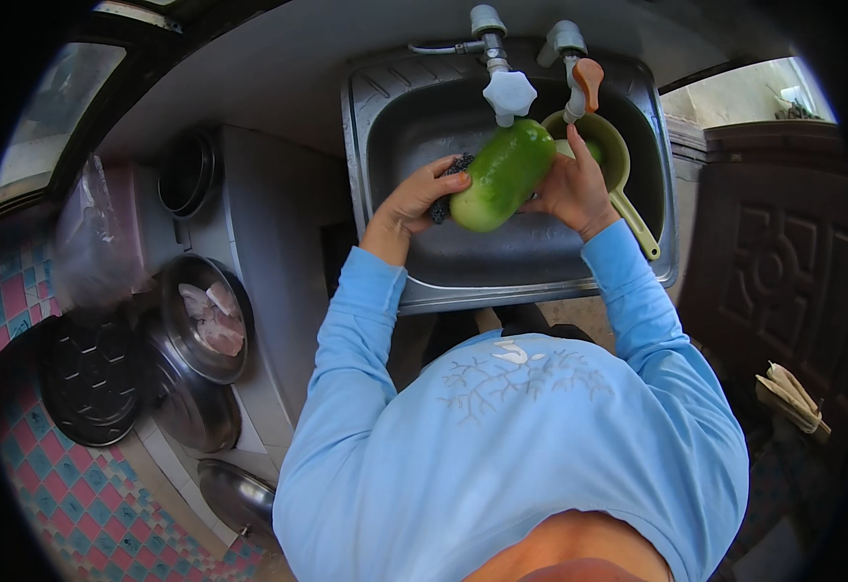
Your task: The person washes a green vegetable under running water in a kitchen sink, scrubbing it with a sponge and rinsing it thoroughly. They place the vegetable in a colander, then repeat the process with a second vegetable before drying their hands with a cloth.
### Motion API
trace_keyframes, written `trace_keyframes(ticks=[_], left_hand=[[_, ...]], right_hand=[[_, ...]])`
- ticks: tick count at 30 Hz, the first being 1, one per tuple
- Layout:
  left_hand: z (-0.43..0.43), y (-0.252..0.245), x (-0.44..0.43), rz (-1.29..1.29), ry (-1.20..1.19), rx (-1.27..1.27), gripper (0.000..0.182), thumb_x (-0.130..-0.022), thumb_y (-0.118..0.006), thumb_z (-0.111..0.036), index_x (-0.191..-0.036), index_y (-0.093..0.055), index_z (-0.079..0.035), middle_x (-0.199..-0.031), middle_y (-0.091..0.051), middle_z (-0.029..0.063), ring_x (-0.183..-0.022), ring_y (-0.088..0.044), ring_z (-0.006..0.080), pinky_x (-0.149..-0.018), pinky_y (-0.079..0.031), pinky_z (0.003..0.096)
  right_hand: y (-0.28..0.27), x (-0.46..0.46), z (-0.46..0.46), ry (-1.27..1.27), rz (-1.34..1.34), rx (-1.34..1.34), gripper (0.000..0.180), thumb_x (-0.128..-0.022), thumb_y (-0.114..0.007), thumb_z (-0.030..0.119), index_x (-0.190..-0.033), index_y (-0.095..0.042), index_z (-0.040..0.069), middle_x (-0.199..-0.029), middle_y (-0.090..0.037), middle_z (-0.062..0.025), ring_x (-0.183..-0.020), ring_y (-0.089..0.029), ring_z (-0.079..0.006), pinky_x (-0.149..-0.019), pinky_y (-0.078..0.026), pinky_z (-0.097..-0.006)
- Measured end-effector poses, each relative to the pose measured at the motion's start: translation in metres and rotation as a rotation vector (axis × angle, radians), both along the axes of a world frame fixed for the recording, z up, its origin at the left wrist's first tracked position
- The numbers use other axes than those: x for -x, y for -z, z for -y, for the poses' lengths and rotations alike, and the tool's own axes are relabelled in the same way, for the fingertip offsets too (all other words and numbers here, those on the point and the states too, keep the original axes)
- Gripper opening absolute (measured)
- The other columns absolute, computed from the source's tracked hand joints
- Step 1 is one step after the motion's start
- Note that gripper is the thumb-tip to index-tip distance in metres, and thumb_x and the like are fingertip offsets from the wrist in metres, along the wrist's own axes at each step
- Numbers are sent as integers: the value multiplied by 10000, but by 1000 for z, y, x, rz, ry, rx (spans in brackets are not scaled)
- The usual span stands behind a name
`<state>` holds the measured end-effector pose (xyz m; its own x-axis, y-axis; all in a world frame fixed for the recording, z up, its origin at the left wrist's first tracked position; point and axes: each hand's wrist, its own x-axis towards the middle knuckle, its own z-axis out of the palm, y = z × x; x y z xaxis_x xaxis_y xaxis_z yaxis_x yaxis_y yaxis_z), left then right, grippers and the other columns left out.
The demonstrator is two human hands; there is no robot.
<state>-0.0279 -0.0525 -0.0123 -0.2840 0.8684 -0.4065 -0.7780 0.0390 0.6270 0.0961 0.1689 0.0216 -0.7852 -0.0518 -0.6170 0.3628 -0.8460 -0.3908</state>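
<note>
A large green gourd (505,174), pale at its lower end, is held over the stainless steel sink (424,120) and looks wet. My left hand (420,196) grips its left side, with a dark mesh scouring pad (459,169) between palm and gourd. The fingers of my right hand (572,185) support its right side, partly hidden beneath it. Just above the gourd's upper end is a tap with a white star-shaped handle (510,93). Behind my right hand, a green plastic dipper (619,156) in the sink holds something pale and green, mostly covered.
A second tap with an orange lever (588,84) overhangs the dipper. On the left counter stand a metal bowl (240,291) of raw meat (213,320), a dark pan (187,174), metal lids (238,495) and a plastic bag (96,247). A carved dark wooden door (773,254) is at right.
</note>
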Motion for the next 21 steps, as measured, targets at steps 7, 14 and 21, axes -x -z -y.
trace_keyframes(ticks=[7, 14, 21], left_hand=[[-29, -1, 29, -132, 101, 150, 458, -866, -732, -278, -1190, -608, 22, -1041, -654, 106, -919, -646, 169, -803, -532, 286], [-52, -1, -14, -621, -391, 448, 198, -903, -641, -178, -1022, -676, -24, -956, -677, 128, -781, -681, 211, -689, -555, 335], [-77, -24, -54, -1340, -549, 319, 236, -875, -617, -96, -1093, -677, -29, -1166, -664, 160, -1221, -560, 356, -1051, -407, 386]], right_hand=[[-4, -7, 2, -126, 159, -31, 615, -898, -555, 567, -1237, -575, 55, -1134, -663, -129, -974, -681, -312, -678, -577, -568], [6, -44, 34, -274, -132, 185, 650, -864, -654, 321, -1378, -416, 2, -1221, -587, -215, -1087, -636, -295, -730, -607, -500], [31, -21, 33, 146, -86, -93, 476, -875, -644, 145, -1295, -497, -22, -1098, -637, -128, -946, -660, -204, -801, -568, -357]])
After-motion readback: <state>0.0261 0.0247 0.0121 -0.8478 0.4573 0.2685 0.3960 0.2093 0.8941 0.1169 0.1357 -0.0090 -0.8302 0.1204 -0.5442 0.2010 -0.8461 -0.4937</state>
